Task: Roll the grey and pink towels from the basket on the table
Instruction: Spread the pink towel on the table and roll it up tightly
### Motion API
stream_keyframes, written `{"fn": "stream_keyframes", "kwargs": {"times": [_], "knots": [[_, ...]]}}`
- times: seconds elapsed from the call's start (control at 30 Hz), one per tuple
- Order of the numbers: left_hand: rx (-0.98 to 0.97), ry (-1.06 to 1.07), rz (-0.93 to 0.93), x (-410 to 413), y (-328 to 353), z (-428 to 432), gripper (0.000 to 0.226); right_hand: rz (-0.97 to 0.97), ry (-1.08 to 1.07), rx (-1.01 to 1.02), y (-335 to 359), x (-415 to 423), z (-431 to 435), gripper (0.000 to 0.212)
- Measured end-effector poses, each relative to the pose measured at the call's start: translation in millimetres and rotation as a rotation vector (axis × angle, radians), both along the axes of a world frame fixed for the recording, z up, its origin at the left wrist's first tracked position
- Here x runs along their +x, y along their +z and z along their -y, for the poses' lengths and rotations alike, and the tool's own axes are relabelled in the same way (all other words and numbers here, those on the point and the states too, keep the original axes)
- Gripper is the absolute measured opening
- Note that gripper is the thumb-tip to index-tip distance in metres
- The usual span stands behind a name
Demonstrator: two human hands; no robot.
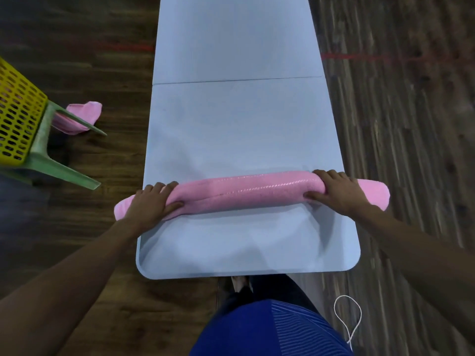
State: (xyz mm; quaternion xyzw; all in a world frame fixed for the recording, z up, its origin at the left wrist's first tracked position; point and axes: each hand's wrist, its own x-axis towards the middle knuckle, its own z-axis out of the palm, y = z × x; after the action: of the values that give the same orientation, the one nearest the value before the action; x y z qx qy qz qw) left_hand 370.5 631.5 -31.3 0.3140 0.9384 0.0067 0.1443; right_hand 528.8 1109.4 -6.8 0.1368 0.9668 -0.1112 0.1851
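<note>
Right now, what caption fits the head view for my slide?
Left hand and right hand grip a rolled pink towel across the table.

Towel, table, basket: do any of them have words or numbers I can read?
None: no words, numbers or signs can be read anywhere in this view.
The towel, table and basket are plain.
The shirt shows only stripes, no letters.
</note>
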Motion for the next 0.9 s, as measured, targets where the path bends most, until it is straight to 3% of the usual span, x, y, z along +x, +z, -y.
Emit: {"fn": "stream_keyframes", "kwargs": {"times": [0.13,0.23,0.33,0.5,0.7,0.83,0.9], "knots": [[0.116,0.176,0.086,-11,-2,-21,0.07,0.03,-0.203,-0.09,1,-25,12,0.063],[0.192,0.44,0.151,-3,5,-48,0.055,0.007,-0.415,-0.171,3,-42,29,0.063],[0.249,0.709,0.188,22,10,-92,0.056,-0.024,-0.62,-0.265,4,-47,56,0.065],[0.376,0.889,0.298,79,12,-154,0.054,-0.06,-0.927,-0.483,2,-47,114,0.071],[0.529,1.012,0.428,125,7,-207,0.068,-0.034,-0.999,-0.595,0,-44,172,0.068],[0.573,1.074,0.465,127,6,-213,0.069,-0.008,-0.911,-0.508,1,-38,179,0.062],[0.534,1.07,0.453,127,4,-212,0.068,-0.019,-0.805,-0.327,1,-36,177,0.065]]}}
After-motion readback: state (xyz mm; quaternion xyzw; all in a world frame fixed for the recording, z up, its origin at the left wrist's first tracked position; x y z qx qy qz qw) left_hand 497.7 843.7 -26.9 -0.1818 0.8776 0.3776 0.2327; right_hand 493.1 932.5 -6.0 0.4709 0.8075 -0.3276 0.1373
